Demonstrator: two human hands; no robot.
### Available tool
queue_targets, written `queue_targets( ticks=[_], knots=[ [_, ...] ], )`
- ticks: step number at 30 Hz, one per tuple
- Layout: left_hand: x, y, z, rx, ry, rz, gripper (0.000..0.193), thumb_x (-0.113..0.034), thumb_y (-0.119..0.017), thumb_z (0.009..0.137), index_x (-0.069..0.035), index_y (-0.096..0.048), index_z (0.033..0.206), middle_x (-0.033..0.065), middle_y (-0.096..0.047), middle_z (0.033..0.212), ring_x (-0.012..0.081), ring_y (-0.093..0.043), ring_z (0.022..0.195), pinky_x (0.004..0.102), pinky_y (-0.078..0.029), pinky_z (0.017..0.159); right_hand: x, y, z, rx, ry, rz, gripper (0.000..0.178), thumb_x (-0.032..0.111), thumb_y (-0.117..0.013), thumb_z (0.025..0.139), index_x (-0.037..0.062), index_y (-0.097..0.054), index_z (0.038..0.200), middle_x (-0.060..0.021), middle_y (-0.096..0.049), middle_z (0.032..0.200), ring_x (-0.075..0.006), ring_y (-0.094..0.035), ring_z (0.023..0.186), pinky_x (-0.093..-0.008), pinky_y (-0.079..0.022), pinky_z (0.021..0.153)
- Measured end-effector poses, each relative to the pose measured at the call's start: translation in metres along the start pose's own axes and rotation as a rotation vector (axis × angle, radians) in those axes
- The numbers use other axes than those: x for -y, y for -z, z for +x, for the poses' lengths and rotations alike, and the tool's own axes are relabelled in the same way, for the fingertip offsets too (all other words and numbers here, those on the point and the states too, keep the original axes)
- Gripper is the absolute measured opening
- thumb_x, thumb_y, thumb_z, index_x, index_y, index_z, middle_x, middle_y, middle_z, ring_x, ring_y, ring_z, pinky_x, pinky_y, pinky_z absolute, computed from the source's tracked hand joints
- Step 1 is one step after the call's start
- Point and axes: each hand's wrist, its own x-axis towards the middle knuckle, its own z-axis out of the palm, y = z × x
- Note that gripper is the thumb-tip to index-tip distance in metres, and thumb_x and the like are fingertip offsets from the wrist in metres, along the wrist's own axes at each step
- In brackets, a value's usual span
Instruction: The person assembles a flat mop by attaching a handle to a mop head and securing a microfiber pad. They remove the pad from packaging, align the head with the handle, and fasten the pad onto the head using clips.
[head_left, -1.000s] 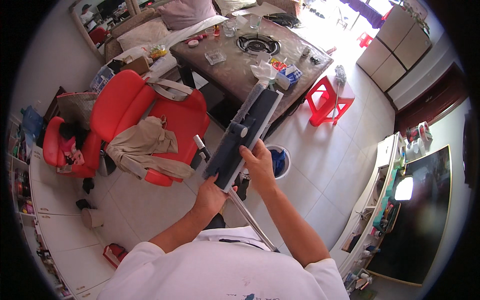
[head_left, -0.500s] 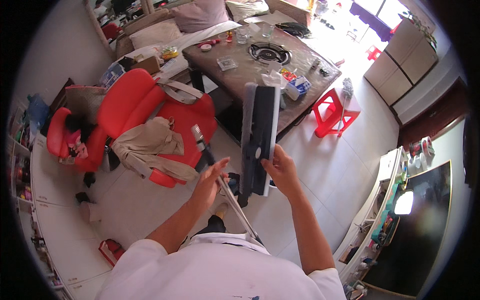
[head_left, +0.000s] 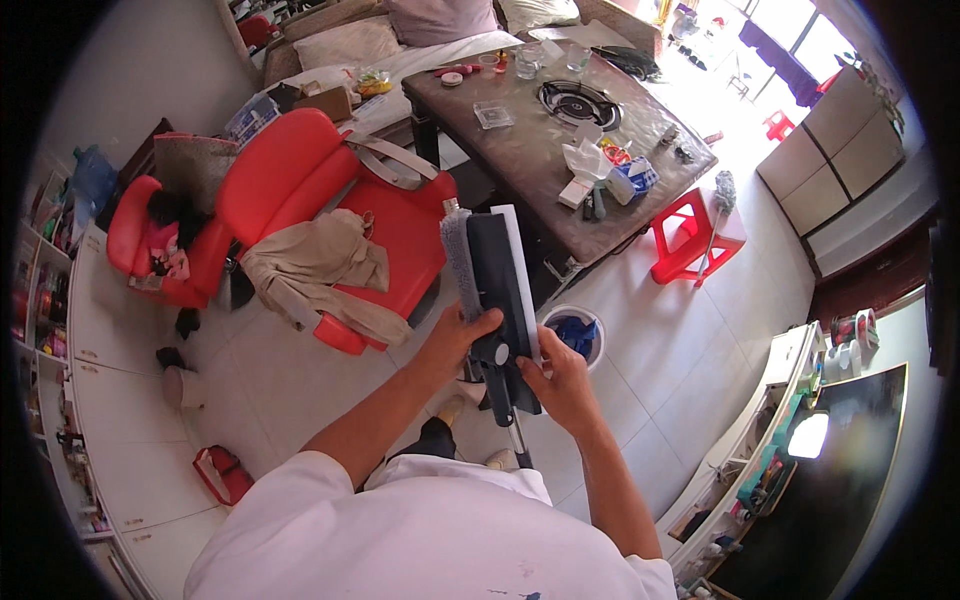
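In front of my body I hold a flat mop head (head_left: 505,270), raised and tilted, dark in the middle with a grey fluffy pad on its left edge and a white strip on its right. My left hand (head_left: 455,335) grips its lower left side, thumb laid across the pad. On the opposite edge, my right hand (head_left: 562,380) pinches the lower right side with thumb and fingers. A metal pole (head_left: 518,440) runs from under the head down toward my waist. Part of the pole is hidden behind the head.
A red chair (head_left: 405,250) with a beige garment (head_left: 320,262) stands to the left. Ahead is a brown table (head_left: 470,105) carrying a gas stove (head_left: 578,105). Right of my hands sits a white bucket (head_left: 598,350) holding blue cloth. A red stool (head_left: 672,245) is farther right.
My left hand, earlier spread beside the pole, has closed on the mop head's left side. The head has come lower and nearer to me, and the pole has swung under it.
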Motion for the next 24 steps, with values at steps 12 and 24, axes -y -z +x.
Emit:
queue_targets(
  ticks=[12, 24],
  knots=[
    [0.011, 0.005, 0.000, -0.066, -0.235, -0.071, 0.078, -0.037, -0.076, 0.067, -0.007, -0.031, 0.124, 0.0068, -0.046, 0.111, 0.0164, -0.047, 0.107, 0.0284, -0.042, 0.091, 0.004, -0.029, -0.025, -0.407, 0.106, -0.163, 0.025, 0.003, -0.060, 0.078, 0.0018, -0.055, 0.102, -0.0121, -0.060, 0.097, -0.0216, -0.058, 0.089, -0.0314, -0.044, 0.078],
    [0.026, 0.001, -0.009, -0.125, -0.231, 0.052, 0.069, -0.038, -0.070, 0.075, 0.001, -0.037, 0.121, 0.0106, -0.051, 0.110, 0.0162, -0.052, 0.099, 0.0244, -0.044, 0.084, -0.015, -0.035, -0.015, -0.305, 0.008, -0.216, 0.033, 0.018, -0.074, 0.070, 0.0008, -0.046, 0.074, -0.0145, -0.051, 0.061, -0.0203, -0.048, 0.052, -0.0309, -0.040, 0.050]
  ],
)
